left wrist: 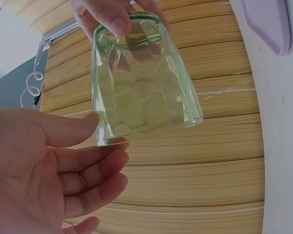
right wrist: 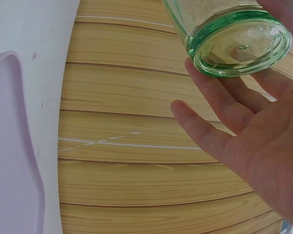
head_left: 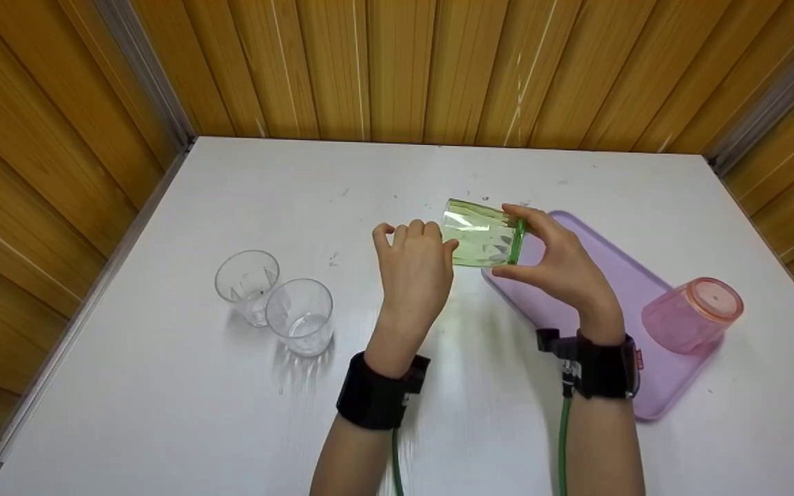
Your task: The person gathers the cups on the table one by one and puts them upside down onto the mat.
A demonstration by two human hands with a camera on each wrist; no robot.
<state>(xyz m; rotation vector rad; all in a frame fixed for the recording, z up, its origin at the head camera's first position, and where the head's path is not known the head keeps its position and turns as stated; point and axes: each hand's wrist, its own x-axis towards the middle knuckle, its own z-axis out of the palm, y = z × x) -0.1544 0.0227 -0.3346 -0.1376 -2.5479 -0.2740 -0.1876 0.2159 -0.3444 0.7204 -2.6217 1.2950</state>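
A clear green cup (head_left: 480,238) is held on its side above the table, with its mouth toward the left and its thick base to the right. My right hand (head_left: 566,265) grips it near the base, thumb on the near side and fingers on the far side. At the rim, my left hand (head_left: 414,272) pinches the cup's edge between thumb and index finger; its other fingers lie loosely bent below the rim in the left wrist view. The green base (right wrist: 241,48) shows its round underside in the right wrist view.
On the right lies a purple tray (head_left: 659,396), partly under the right forearm. A pink cup (head_left: 686,317) rests tilted at its right end, base up. Two clear cups (head_left: 249,279) (head_left: 300,320) stand close together on the left of the white table (head_left: 163,413). Wood-patterned walls (head_left: 397,69) enclose it.
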